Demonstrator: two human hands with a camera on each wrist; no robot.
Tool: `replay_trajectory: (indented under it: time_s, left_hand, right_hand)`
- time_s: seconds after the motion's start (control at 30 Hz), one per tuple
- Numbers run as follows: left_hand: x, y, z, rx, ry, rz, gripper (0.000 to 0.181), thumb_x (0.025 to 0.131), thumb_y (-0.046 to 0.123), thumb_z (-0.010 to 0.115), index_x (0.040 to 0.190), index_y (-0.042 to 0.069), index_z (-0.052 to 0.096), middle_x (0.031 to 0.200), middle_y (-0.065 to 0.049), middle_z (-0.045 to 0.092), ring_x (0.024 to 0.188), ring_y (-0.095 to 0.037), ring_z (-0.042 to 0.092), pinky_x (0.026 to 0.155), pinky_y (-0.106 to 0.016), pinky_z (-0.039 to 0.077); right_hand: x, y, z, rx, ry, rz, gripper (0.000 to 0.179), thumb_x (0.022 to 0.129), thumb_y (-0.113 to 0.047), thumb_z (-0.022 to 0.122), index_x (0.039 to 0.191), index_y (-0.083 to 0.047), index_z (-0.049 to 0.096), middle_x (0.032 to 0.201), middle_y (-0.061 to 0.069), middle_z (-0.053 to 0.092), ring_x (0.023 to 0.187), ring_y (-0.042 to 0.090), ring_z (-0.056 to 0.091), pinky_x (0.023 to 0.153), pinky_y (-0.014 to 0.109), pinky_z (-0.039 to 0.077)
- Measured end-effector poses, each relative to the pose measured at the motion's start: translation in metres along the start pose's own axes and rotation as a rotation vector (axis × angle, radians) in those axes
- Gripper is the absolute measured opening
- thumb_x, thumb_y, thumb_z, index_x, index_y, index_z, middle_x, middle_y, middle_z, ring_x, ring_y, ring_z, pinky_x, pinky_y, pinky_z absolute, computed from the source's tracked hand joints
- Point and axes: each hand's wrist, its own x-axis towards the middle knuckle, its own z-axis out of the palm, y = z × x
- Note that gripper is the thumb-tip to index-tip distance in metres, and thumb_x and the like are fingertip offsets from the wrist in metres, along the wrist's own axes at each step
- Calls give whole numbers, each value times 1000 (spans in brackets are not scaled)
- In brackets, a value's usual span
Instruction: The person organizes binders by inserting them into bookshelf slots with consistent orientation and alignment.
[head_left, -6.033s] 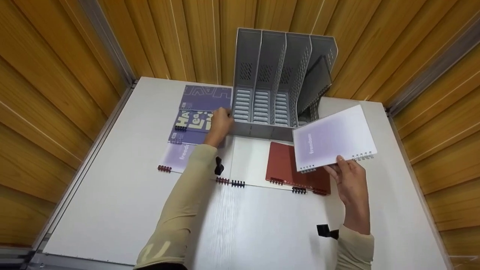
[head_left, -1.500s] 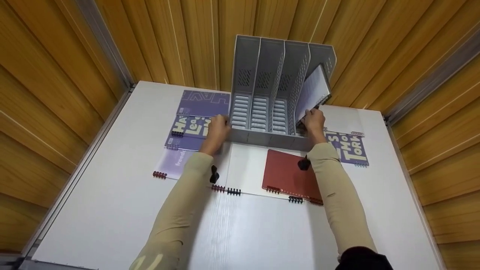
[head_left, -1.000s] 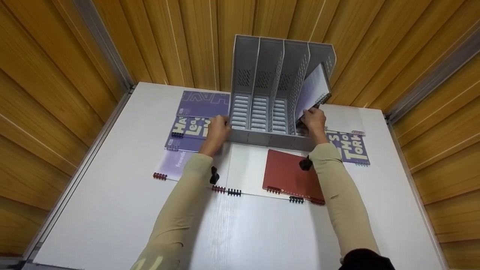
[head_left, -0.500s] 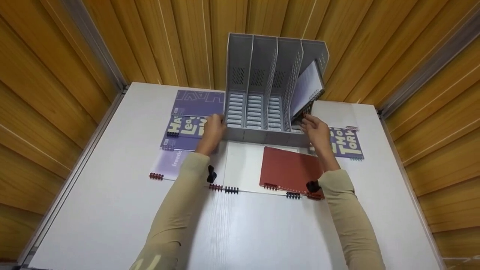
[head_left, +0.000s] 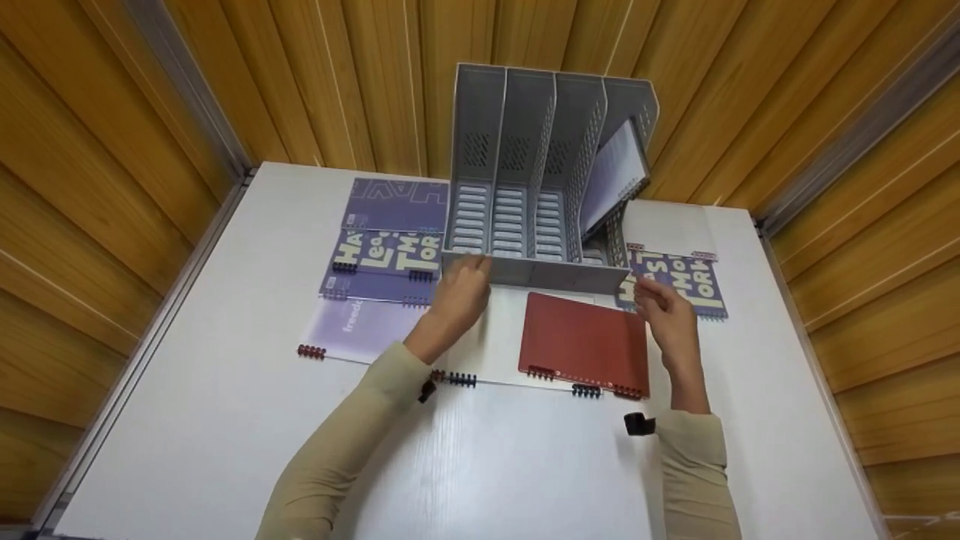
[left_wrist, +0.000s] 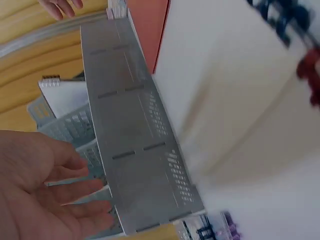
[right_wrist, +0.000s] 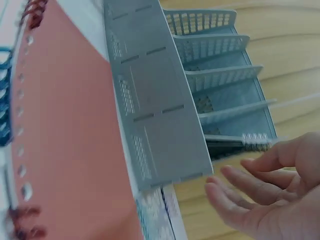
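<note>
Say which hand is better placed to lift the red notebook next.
Probably the right hand: it looks empty and is close to the red notebook, while the left hand is farther off, at the front edge of the file organizer.

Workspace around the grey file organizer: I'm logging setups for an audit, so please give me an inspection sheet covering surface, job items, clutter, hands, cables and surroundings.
Surface: white table, partly covered.
Job's things: grey file organizer, upright; white-and-purple notebook leaning in its rightmost compartment; red notebook flat in front; overlapping purple notebooks to its left; lettered purple notebook to its right.
Clutter: nothing seen.
Hands: left hand at the organizer's front edge, contact unclear; right hand beside its front right corner; both holding nothing.
Cables: nothing seen.
Surroundings: wood-patterned panels, metal frame.
</note>
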Motion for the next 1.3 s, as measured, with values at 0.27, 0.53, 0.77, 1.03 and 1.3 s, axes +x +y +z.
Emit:
replay_trajectory:
  time_s: [0.27, 0.53, 0.77, 1.03, 1.3]
  left_hand:
    - [-43, 43, 25, 100, -110, 263, 9, 95, 12, 64, 99, 11, 72, 92, -3, 73, 76, -21, 70, 65, -35, 58]
    - [-67, 62, 40, 220, -169, 516, 16, 99, 15, 64, 113, 14, 72, 111, 1, 70, 99, -14, 68, 87, -25, 54]
    - [-78, 66, 54, 349, -179, 569, 31, 97, 8, 64, 127, 14, 67, 125, 0, 65, 112, -15, 63, 96, -23, 50]
    - [-79, 73, 66, 352, -196, 523, 31, 99, 7, 60, 128, 13, 67, 125, -3, 65, 118, -20, 61, 81, -24, 57]
    - [-78, 82, 65, 412, -176, 535, 18, 99, 11, 60, 110, 14, 74, 99, -1, 68, 89, -14, 63, 55, -23, 55]
  right_hand:
    - [-24, 21, -9, 8, -59, 117, 47, 109, -13, 38, 151, 7, 39, 150, 28, 46, 136, 40, 48, 106, 37, 46]
    - [-41, 38, -11, -11, -55, 242, 48, 108, -14, 37, 152, 7, 36, 152, 29, 43, 139, 38, 45, 108, 41, 45]
    - [-52, 48, -13, -18, -80, 297, 50, 108, -13, 36, 153, 8, 32, 155, 30, 36, 142, 42, 39, 111, 49, 41]
    - [-53, 51, -12, 20, -67, 308, 51, 107, -12, 35, 153, 9, 31, 155, 33, 34, 142, 44, 39, 112, 50, 39]
    - [-54, 53, -14, 59, -51, 336, 51, 109, -12, 36, 154, 8, 29, 155, 31, 34, 135, 36, 45, 103, 31, 48]
